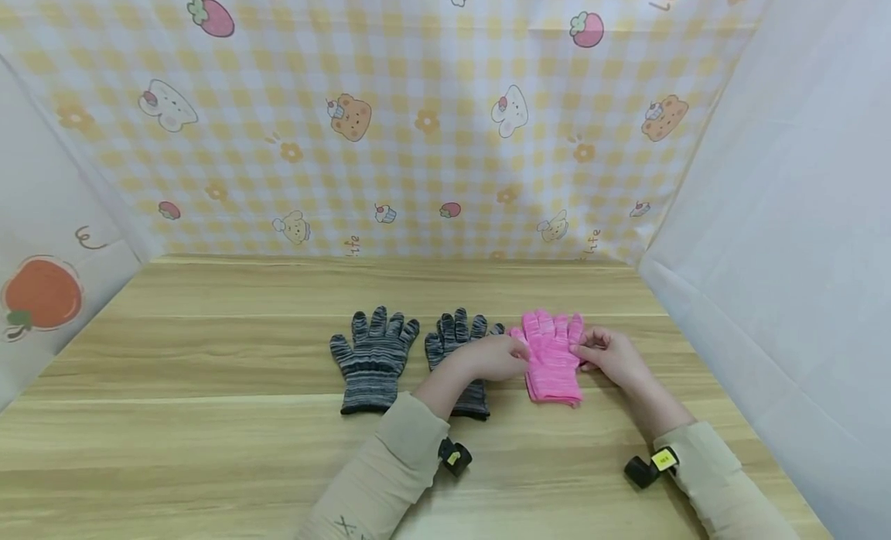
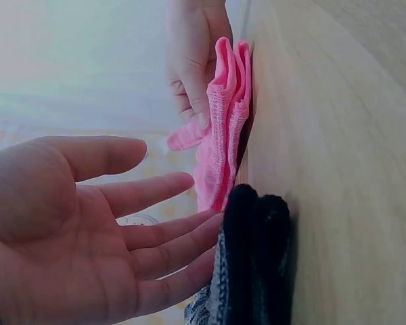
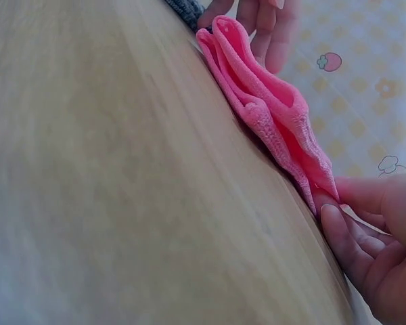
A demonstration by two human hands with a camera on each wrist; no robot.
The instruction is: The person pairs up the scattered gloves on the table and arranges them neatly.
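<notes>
A pair of pink knit gloves (image 1: 551, 362) lies stacked on the table, fingers pointing away; both cuffs show in the left wrist view. My right hand (image 1: 612, 358) pinches the right edge of the pink gloves between thumb and fingers (image 3: 372, 203). At their left side is my left hand (image 2: 95, 237), its fingers spread and fairly straight, the tips by the pink fabric. Beneath my left forearm lie grey-black striped gloves (image 1: 473, 401), partly hidden by that hand and wrist. Further left, another grey-black striped glove (image 1: 374, 362) lies flat with its cuff toward me.
The wood-grain table (image 1: 174, 401) carries all the gloves. A yellow checked cloth (image 1: 390, 169) with cartoon prints stands behind it, and a white sheet (image 1: 780, 215) closes the right side. Small black wrist cameras (image 1: 455, 456) are strapped at both sleeves.
</notes>
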